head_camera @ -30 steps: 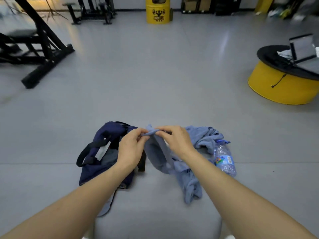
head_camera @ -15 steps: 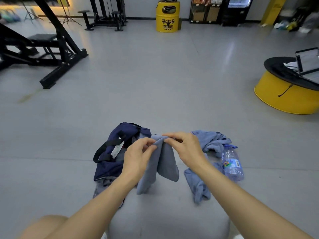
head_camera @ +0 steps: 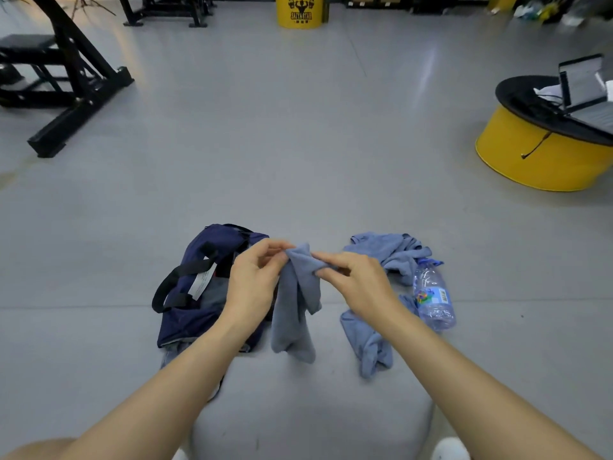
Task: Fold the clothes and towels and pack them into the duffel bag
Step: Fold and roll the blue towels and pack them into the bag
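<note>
The small grey-blue towel (head_camera: 295, 303) hangs in the air just right of the navy fabric duffel bag (head_camera: 195, 313). Its long axis runs straight down. The bunched top edge points up, and the loose lower end drops toward the pale grey round cushion (head_camera: 311, 413) on the near side of the bag. The left hand (head_camera: 253, 287) pinches the top edge between thumb and forefinger, its other fingers loosely curled. The right hand (head_camera: 361, 283) pinches the same edge just beside it in the same way, so the towel hangs doubled in long folds.

The duffel bag lies on the grey floor with its top gaping. Grey cloth shows inside (what garment it is cannot be told). A white tag (head_camera: 202, 282) and a black strap (head_camera: 172, 283) lie across the opening.

Right of the bag, past the towel, sits a heap of crumpled light-blue cloth (head_camera: 389, 252). A clear plastic water bottle (head_camera: 433, 298) lies against the heap's far side from the bag. Far right of the bag stands a yellow round table with a black top (head_camera: 544, 161), carrying an open laptop (head_camera: 583, 84). Well behind the bag is a yellow bin (head_camera: 300, 11), and behind it to the left a black gym bench frame (head_camera: 76, 91).

A second ago the towel overlapped the heap; now bare surface shows between them. Half a second ago it hung much as now, and both pinches have held.
</note>
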Demonstrator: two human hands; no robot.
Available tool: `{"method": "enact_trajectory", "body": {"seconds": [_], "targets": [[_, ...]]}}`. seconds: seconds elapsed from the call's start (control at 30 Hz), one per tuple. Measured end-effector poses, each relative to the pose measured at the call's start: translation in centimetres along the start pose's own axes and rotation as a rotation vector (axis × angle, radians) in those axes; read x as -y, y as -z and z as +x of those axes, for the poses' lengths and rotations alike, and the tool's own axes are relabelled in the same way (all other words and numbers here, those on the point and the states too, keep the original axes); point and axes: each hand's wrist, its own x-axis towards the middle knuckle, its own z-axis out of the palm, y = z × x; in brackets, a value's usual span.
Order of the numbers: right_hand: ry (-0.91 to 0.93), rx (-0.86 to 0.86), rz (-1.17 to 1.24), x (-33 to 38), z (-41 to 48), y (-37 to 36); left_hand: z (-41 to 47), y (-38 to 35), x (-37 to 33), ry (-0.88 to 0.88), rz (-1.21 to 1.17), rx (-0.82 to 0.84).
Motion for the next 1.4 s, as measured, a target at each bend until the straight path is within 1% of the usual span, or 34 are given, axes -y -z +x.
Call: {"method": "enact_trajectory", "body": {"seconds": [0.07,0.13,0.3,0.43,0.63,0.8,0.87,1.0,1.13,1.2,1.23,1.3,1.4], "targets": [[-0.04,-0.049,0.222,0.0,0.3,0.1,0.4,-0.4,-0.1,0.048,-0.094,0.004],[-0.064,-0.07,0.36,0.3,0.5,0.1,0.8,-0.7,0.0,0.073,-0.151,0.003],[-0.079,-0.052,0.565,1.3,0.7,0.1,0.9,-1.2,0.3,0.069,-0.156,0.033],[-0.104,-0.076,0.67,1.5,1.3,-0.1,0.7,-1.5,0.2,0.068,-0.13,0.036],[-0.184,-0.098,0.819,2.2,1.5,-0.5,0.5,-1.7,-0.5,0.16,-0.29,0.041],[-0.232,-0.153,0.894,2.5,1.7,-0.6,0.5,-1.6,-0.3,0.065,-0.1,-0.032],[-0.232,-0.167,0.901,2.5,1.8,-0.5,0.2,-1.8,-0.4,0.051,-0.034,-0.01],[-0.236,-0.163,0.879,2.6,1.7,-0.5,0.1,-2.0,-0.1,0.018,0.019,0.046],[-0.235,-0.137,0.886,2.9,1.6,-0.4,0.5,-1.7,0.0,-0.018,0.052,0.032],[-0.2,-0.123,0.833,2.8,1.6,-0.3,0.7,-1.5,-0.2,-0.026,0.033,0.016],[-0.177,-0.11,0.758,2.6,1.6,-0.2,0.9,-1.3,-0.3,-0.027,0.021,0.006],[-0.114,-0.064,0.494,1.7,1.4,-0.3,1.1,-1.0,-0.3,-0.032,0.0,-0.014],[-0.001,0.021,-0.069,0.7,1.0,-0.8,1.6,-0.8,-0.5,-0.046,0.014,-0.04]]}}
